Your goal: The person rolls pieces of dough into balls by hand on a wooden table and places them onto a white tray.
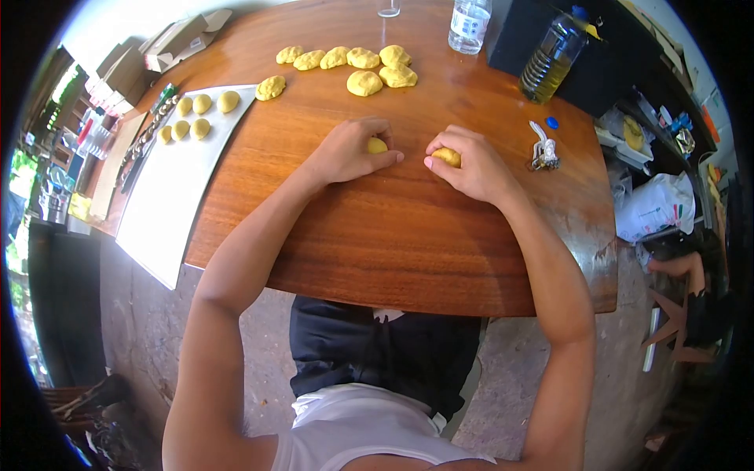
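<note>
My left hand (357, 151) curls around a small yellow dough ball (377, 146) on the wooden table (393, 251). To its right, my right hand (465, 161) holds a second yellow dough piece (448, 157) in its bent fingers. A gap separates the two hands. Beyond them lie several rough yellow dough lumps (363, 58), with a single lump (270, 87) farther left beside the tray. Several smooth dough balls (201, 104) sit at the far end of the metal tray (169, 192) on the left.
A water bottle (469, 27), an oil bottle (552, 59) and a black box (522, 39) stand at the back right. A blue cap (552, 122) and a crumpled white item (543, 149) lie right of my hands. Cardboard boxes (177, 43) are back left.
</note>
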### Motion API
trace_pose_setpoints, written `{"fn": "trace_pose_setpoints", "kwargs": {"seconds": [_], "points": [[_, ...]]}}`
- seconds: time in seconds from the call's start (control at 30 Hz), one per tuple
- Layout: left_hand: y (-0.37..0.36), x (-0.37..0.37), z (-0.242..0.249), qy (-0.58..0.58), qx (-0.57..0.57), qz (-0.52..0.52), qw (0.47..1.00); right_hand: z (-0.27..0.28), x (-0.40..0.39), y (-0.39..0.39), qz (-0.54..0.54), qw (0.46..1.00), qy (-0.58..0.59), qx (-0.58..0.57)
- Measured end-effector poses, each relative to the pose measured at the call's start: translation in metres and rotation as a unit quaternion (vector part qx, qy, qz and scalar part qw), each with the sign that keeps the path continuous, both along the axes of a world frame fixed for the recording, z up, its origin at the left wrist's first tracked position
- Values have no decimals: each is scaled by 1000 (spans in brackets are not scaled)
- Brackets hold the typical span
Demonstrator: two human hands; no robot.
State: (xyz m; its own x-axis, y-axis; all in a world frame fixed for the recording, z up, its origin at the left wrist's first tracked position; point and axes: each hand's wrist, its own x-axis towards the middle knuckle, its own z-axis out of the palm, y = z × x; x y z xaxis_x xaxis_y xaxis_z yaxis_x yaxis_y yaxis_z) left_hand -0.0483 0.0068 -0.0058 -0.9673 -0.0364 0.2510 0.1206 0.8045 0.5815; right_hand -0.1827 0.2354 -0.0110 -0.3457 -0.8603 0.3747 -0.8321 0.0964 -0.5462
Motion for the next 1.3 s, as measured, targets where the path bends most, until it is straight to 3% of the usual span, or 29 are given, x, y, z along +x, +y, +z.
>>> {"fn": "trace_pose_setpoints", "kwargs": {"seconds": [1.3], "points": [[1,1,1,12,-6,-3,1000,1,2,1,1,1000,-6,3]]}}
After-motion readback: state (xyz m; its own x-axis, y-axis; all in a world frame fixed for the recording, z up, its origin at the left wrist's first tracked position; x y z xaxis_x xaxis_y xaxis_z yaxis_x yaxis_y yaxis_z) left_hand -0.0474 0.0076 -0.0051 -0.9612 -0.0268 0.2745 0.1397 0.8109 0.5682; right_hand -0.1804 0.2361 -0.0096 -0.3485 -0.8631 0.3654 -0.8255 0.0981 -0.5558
